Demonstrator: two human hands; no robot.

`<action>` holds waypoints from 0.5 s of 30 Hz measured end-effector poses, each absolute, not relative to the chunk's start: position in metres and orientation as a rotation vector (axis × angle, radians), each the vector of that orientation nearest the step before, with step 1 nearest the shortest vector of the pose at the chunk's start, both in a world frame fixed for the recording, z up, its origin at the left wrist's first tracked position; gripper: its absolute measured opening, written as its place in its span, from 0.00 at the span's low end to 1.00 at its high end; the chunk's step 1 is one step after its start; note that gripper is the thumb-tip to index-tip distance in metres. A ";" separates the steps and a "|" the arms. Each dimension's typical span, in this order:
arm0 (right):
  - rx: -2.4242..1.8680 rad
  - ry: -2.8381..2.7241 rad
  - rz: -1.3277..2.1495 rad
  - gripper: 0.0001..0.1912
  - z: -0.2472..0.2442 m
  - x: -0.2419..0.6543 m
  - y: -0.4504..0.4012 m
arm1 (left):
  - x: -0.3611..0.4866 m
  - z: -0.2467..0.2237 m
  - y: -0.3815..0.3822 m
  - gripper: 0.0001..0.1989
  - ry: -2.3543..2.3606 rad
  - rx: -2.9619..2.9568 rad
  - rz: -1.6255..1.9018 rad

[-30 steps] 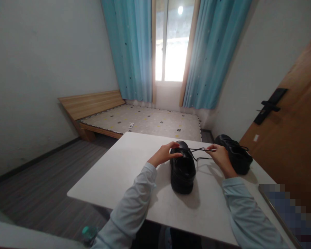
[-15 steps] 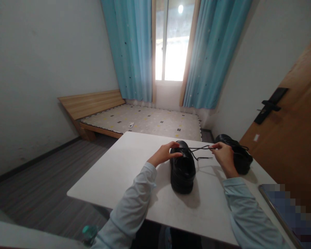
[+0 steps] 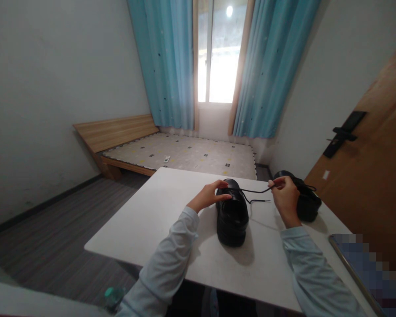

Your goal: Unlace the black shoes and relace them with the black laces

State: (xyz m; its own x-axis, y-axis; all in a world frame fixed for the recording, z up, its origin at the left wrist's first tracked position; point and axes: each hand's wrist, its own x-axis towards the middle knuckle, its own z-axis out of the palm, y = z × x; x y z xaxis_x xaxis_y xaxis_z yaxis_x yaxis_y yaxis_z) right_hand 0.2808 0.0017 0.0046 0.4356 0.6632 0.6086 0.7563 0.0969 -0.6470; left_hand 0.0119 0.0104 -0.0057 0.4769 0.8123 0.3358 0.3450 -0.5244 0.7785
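A black shoe (image 3: pixel 231 233) stands on the white table, its heel toward me. Across its lacing area lie the fingers and thumb of my left hand (image 3: pixel 208 195), closed on the upper from the left side. A black shoelace (image 3: pixel 257 192) runs rightward from the shoe, sagging a little, into a pinch of my right hand (image 3: pixel 286 196). Another lace end lies loose on the tabletop, right of the shoe. Behind my right hand sits a second black shoe (image 3: pixel 308 204), partly hidden by it.
The white table (image 3: pixel 145 220) has its near edge before me. At its right side lies a flat, pixelated object (image 3: pixel 366 268). Beyond are a bed (image 3: pixel 191 152) with a white remote (image 3: pixel 166 159) and a wooden door (image 3: pixel 369 167). A green-capped bottle (image 3: pixel 114 295) is low at left.
The lace between my hands has gone from nearly straight and crossed to a single sagging strand. My right hand has shifted slightly; my left hand and the shoe have stayed put.
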 end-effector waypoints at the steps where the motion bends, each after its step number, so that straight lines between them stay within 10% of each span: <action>1: -1.596 -1.313 -0.084 0.09 0.003 0.278 0.002 | 0.012 -0.006 0.011 0.24 0.954 2.085 0.942; 15: -1.330 -2.026 -0.148 0.33 -0.016 0.258 0.002 | 0.014 -0.011 0.016 0.13 0.961 2.050 1.043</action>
